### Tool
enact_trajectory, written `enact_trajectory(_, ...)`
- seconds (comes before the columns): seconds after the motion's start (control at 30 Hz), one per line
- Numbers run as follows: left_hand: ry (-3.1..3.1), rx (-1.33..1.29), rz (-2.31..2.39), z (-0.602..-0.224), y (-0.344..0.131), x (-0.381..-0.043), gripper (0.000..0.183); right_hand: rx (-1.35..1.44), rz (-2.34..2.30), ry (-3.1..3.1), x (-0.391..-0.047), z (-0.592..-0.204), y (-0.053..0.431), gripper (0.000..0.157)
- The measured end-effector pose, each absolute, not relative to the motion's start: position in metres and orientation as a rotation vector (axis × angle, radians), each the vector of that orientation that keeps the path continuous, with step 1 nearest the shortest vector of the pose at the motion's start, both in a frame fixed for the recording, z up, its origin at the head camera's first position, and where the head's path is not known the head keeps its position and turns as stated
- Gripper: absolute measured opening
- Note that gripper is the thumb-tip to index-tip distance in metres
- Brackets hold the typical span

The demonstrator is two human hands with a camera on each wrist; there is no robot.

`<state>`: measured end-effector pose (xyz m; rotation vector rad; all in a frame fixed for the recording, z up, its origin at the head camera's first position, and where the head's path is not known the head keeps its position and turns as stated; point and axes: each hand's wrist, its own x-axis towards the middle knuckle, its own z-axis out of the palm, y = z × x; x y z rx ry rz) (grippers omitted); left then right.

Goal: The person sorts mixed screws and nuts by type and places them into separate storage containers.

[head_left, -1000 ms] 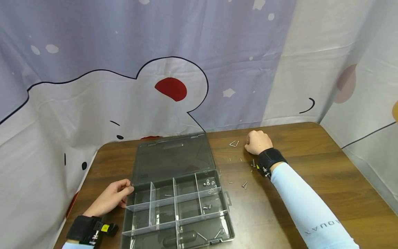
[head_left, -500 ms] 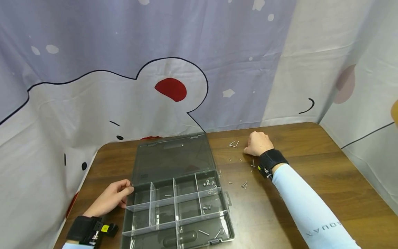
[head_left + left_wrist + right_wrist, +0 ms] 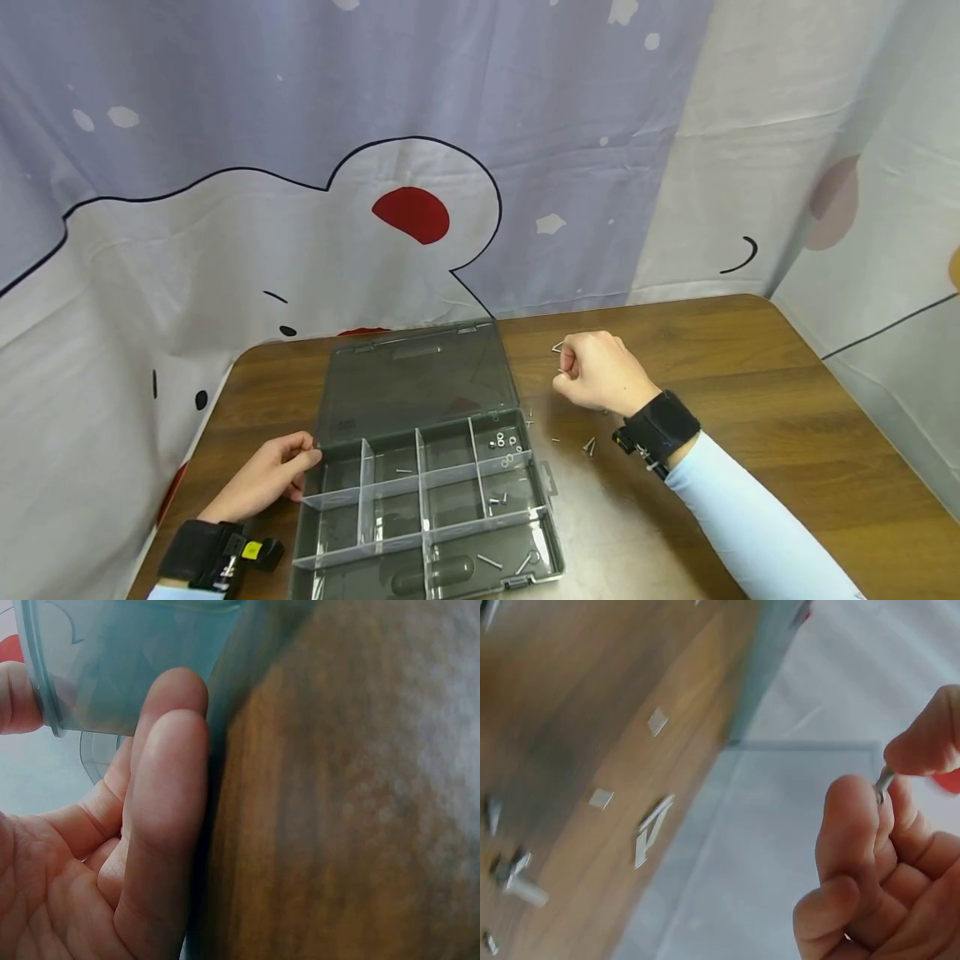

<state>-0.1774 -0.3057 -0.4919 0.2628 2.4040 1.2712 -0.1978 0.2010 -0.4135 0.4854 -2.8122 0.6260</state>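
A grey see-through compartment box (image 3: 430, 540) lies with its lid (image 3: 420, 375) folded back. At its left edge my left hand (image 3: 262, 473) holds on; in the left wrist view, the fingers (image 3: 169, 780) lie along the box's side wall and the thumb (image 3: 19, 697) touches its edge. My right hand (image 3: 603, 371) is raised over the table, right of the lid. It pinches a small metal piece (image 3: 883, 784) between thumb and finger; most of that piece is hidden, so its exact kind cannot be told.
Nuts (image 3: 504, 442) and screws (image 3: 497, 502) lie in the right compartments, longer pins (image 3: 490, 562) in the front one. On the wooden table (image 3: 750, 375), screws (image 3: 589, 446) lie right of the box; small pieces (image 3: 601, 799) show in the right wrist view. A printed curtain (image 3: 300, 233) hangs behind.
My right hand has lifted from the table's far part and moved left and nearer, now carrying the small metal piece. My left hand and the box have stayed in place.
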Motion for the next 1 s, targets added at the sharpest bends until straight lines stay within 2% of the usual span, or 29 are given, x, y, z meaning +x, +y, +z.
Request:
enact_trajectory(0.53, 2.433, 0.283, 1.265, -0.492, -0.306, -0.178, 0.027, 1.286, 0.615, -2.394, -0.091, -0.421, 0.158, 0.027)
enact_trajectory(0.77, 2.431, 0.287, 1.267, -0.492, -0.306, -0.178, 0.027, 1.424, 0.553, -2.272, -0.062, -0.419, 0.148, 0.012)
enact_trajectory(1.0, 2.429, 0.289, 1.268, -0.493, -0.307, -0.177, 0.027, 1.462, 0.543, -2.189, -0.053, -0.416, 0.143, 0.031)
